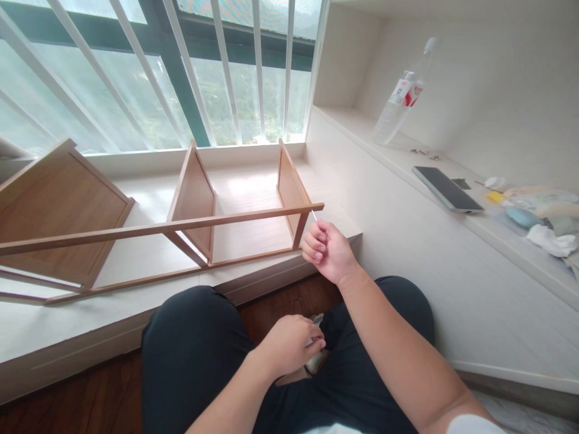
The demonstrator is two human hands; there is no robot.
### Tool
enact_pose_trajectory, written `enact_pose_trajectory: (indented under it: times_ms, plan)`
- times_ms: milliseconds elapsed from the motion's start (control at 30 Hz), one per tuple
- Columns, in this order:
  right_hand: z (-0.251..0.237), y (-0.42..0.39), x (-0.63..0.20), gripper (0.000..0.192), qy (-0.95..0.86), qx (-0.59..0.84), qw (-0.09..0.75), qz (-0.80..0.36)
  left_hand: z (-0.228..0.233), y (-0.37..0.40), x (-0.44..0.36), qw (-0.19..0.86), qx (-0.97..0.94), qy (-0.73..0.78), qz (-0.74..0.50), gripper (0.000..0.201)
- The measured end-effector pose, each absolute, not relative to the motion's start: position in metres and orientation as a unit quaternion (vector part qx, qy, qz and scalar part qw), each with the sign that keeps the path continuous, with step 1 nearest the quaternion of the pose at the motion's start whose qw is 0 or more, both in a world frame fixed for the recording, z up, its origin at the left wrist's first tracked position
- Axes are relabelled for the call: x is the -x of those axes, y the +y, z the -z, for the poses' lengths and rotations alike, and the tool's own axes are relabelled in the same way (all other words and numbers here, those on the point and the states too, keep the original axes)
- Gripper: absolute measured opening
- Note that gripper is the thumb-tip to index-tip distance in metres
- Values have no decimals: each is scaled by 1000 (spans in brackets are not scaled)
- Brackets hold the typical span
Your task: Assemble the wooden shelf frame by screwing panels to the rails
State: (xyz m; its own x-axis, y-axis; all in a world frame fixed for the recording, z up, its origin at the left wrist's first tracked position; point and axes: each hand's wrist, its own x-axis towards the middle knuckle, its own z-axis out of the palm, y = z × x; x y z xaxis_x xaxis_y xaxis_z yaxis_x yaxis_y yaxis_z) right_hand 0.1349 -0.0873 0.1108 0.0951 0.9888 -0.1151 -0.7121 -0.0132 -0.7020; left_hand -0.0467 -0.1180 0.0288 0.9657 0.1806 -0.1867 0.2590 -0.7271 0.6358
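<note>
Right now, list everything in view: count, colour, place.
wooden rack: one, brown, ledge
stick: one, white, right hand
bottle: one, clear, shelf
phone: one, dark, shelf
small bits: several, greyish, by bottle
clutter: several, mixed, right of phone
ledge: one, whitish, under window
shelf: one, whitish, right
window: one, green-framed, ahead
bars: several, white, across window
floor: one, dark brown, below
left hand: one, bare, over lap
right hand: one, bare, by rack
knees: two, dark-trousered, below

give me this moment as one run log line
right hand: pinching thin white stick at end of wooden shelf frame | left hand: loosely curled, contents unclear | ledge: plastic bottle, smartphone
</note>
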Motion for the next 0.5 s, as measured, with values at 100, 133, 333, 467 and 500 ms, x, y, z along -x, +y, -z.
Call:
enact_pose_trajectory:
  times_ms: [100, 133, 333, 467, 500]
  plan:
    - [-111, -88, -136, 45, -241, 356, 666, -610, -29, -118, 44, 352, -926, 118, 61, 19]
    - [-111, -89, -137, 44, -252, 367, 664, -600, -29, -118, 43, 352, -926, 118, 63, 19]
    - [-92, -95, -166, 40, -357, 477, 597, -536, -21, -119, 38, 342, -930, 113, 80, 20]
    - [-56, -97, -209, 36, -392, 591, 444, -547, -12, -120, 36, 333, -930, 126, 90, 18]
    - [-46, -96, -219, 34, -388, 608, 424, -548, -9, -120, 35, 333, -929, 129, 93, 18]
